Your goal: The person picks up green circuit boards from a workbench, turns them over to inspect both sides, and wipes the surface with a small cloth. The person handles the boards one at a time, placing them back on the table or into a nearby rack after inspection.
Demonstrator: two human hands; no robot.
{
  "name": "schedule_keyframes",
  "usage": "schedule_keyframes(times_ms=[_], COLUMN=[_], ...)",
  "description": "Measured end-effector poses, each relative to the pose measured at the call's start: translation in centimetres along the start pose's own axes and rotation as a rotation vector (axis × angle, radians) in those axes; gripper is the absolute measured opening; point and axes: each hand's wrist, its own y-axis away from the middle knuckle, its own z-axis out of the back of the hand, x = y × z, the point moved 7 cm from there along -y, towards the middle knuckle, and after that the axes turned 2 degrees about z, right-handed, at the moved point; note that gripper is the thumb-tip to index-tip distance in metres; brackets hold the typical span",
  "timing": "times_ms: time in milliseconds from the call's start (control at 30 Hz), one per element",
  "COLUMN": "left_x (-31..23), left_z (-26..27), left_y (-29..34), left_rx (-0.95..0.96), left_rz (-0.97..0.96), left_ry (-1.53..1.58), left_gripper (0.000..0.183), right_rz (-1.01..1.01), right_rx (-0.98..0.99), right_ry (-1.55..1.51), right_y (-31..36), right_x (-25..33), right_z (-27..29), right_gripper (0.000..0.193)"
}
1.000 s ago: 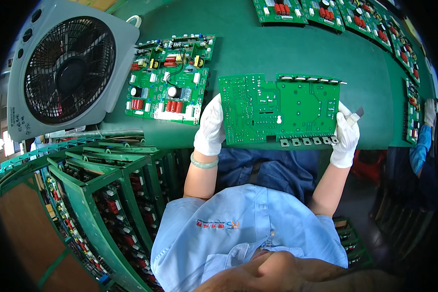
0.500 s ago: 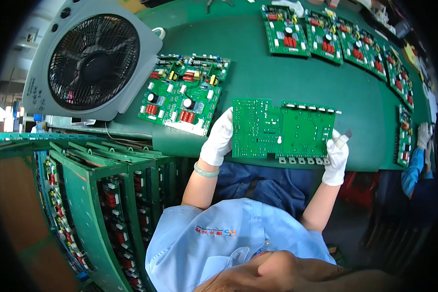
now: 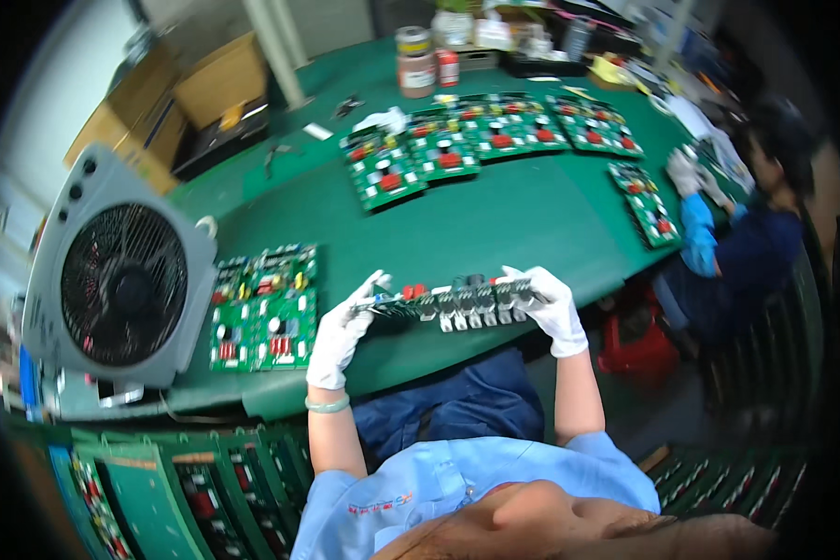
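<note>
Held circuit board [image 3: 448, 301] edge-on — faces unseen, parts motion-blurred

Boards crowd a green bench

One circuit board [image 3: 448, 301] held in two gloved hands [image 3: 341, 329] [image 3: 553, 308]; one board [image 3: 263, 308] beside one grey fan [image 3: 117, 271]; two jars [image 3: 414, 62] behind.

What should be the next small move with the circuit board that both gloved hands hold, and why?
Probably lower it flat onto the bare green table just beyond the hands. The left hand and right hand grip the circuit board by its two ends, seen almost edge-on above the table's near edge, and another circuit board already lies flat to the left.
</note>
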Motion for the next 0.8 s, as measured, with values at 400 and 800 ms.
schedule_keyframes(times_ms=[400,800], left_x=[-3.3,-0.3], left_z=[-1.1,-11.7], left_y=[-0.3,1.0], left_rx=[-0.412,-0.149], left_rz=[-0.328,-0.34], left_ry=[-0.772,-1.157], left_gripper=[0.045,0.074], right_rz=[0.31,0.053], right_rx=[-0.174,-0.629], right_ry=[0.855,1.124], right_y=[4.0,0.3], right_x=[2.5,-2.4], right_z=[-3.8,20.7], right_gripper=[0.042,0.029])
